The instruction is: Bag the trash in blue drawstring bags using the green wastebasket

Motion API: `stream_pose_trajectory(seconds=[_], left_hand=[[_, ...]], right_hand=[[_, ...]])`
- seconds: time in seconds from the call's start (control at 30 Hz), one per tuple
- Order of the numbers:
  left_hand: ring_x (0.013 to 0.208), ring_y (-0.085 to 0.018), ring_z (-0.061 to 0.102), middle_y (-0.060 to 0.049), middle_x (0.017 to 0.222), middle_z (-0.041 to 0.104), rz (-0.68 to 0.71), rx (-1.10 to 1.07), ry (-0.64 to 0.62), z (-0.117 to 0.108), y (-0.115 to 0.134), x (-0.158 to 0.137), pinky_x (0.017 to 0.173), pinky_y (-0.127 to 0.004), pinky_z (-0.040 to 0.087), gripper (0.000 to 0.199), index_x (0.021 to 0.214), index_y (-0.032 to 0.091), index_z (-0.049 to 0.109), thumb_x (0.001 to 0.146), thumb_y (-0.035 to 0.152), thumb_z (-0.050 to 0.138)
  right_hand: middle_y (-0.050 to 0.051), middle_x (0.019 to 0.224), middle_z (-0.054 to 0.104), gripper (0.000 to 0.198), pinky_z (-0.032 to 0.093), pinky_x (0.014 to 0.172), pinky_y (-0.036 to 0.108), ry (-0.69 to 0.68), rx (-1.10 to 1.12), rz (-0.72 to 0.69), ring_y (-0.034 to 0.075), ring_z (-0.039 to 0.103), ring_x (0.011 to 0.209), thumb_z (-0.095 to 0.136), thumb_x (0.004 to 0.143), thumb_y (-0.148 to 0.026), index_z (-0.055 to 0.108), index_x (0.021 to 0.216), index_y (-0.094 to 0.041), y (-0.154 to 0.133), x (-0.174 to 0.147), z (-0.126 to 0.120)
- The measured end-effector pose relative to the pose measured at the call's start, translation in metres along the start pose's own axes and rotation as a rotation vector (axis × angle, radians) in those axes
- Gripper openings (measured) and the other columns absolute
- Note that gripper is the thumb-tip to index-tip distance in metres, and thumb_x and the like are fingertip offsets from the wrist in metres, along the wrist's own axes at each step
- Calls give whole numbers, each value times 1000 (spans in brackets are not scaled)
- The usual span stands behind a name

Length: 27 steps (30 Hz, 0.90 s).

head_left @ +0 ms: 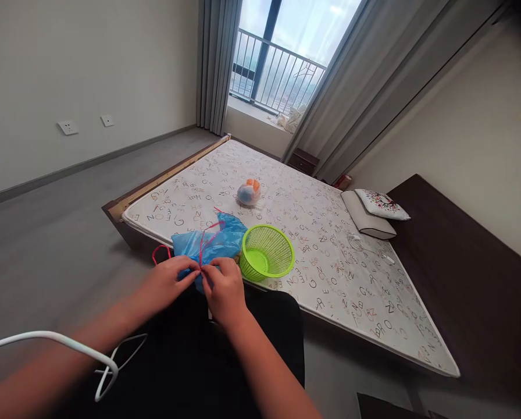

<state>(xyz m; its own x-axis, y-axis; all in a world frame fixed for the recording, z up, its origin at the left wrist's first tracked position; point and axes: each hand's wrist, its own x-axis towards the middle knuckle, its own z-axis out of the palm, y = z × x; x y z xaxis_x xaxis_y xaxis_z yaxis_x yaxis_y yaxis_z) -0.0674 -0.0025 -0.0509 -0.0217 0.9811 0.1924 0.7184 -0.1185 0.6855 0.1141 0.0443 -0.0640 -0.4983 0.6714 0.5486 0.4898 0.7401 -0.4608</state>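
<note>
Both my hands meet at the near edge of the mattress, over a blue plastic bag (pixel 195 241). A thin red string (pixel 200 247) runs across the bag, with a loop hanging off to its left. My left hand (pixel 175 276) is closed, thumb and forefinger pinching the red string. Opposite it, my right hand (pixel 225 291) pinches the same string, its fingertips almost touching the left ones. A green mesh basket (pixel 267 253), with nothing seen inside, stands tilted just right of the bag. What the bag holds is hidden.
Beyond the bag, a clear plastic bag (pixel 249 193) with orange and blue contents lies on the patterned mattress (pixel 330 262). A pillow (pixel 382 205) rests near the dark headboard (pixel 465 250). A white cable (pixel 51 334) crosses in front of my left forearm.
</note>
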Motion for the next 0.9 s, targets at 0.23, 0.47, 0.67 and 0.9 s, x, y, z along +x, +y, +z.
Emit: stream_pose_trajectory(seconds=[0.23,0.47,0.67,0.9], left_hand=[[92,-19,68,-2,97,74,50,-26,8,-2,5,-1,86,-30,52,24,93,23,72,97,40,57],[91,-19,68,-3,94,74,102,13,46,-2,11,1,86,-31,52,22,91,21,71,96,37,56],[90,-19,66,-2,94,72,55,28,17,3,5,1,84,-31,50,20,91,21,68,97,35,54],[94,-21,65,-3,97,74,111,93,70,-1,10,0,90,-35,48,19,94,22,71,95,35,58]], right_hand=[[6,97,69,11,48,81,35,34,10,-1,21,59,92,63,95,-21,73,97,-22,-2,1,0],[6,95,68,13,49,82,34,78,90,143,21,59,91,65,86,-11,71,93,-19,-4,2,7],[4,90,66,11,50,81,32,96,248,279,19,61,89,63,85,-9,67,88,-20,0,0,12],[5,92,65,11,51,78,31,107,273,198,19,61,88,62,89,-12,70,92,-20,-1,-1,9]])
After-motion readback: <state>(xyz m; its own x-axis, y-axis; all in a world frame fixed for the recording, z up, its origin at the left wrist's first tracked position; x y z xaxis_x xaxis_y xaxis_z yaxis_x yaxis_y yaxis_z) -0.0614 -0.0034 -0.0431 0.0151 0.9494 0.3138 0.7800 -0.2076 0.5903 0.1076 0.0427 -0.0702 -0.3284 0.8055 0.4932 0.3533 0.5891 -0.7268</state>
